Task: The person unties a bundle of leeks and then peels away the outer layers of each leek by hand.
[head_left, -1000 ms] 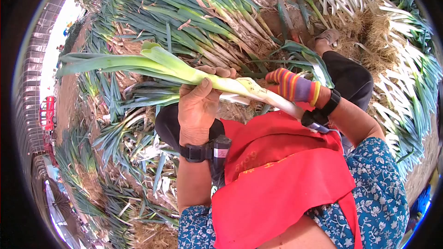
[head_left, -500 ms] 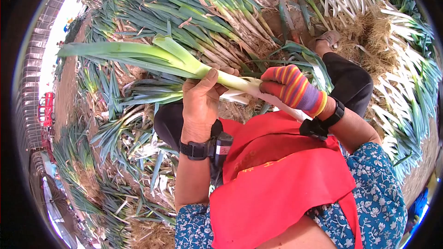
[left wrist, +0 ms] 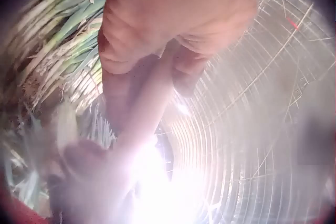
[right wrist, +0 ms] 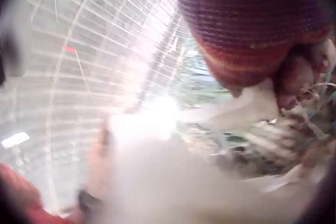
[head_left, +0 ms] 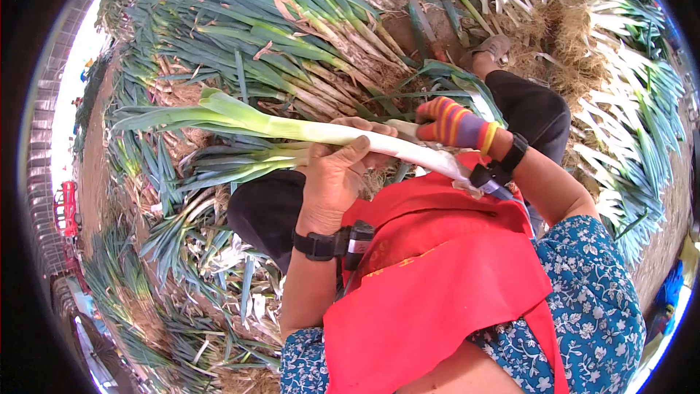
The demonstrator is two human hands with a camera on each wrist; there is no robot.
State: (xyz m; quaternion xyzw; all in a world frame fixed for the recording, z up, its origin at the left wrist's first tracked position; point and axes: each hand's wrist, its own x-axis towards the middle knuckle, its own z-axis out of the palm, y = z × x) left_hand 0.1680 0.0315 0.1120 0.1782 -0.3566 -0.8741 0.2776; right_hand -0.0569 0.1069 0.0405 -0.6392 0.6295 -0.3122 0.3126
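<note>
A long leek, green leaves to the left and smooth white shank to the right, lies across the lap in the head view. My bare left hand grips its middle, thumb on top and fingers behind. The leek's lower end reaches the right wrist camera. My right hand, in a striped fingerless glove, is just beyond the shank. Between its thumb and fingers it pinches a pale strip of leek skin, seen in the right wrist view. Glare and blur hide part of the shank in both wrist views.
Piled leeks cover the ground ahead, with more rooted leeks at the right. Loose leaves and peelings lie at the left. A red apron covers the lap; a shoe rests among the leeks.
The right hand gripped the shank half a second ago and now sits beyond it with a pale skin strip. The yellowish outer layer on the shank has given way to smooth white.
</note>
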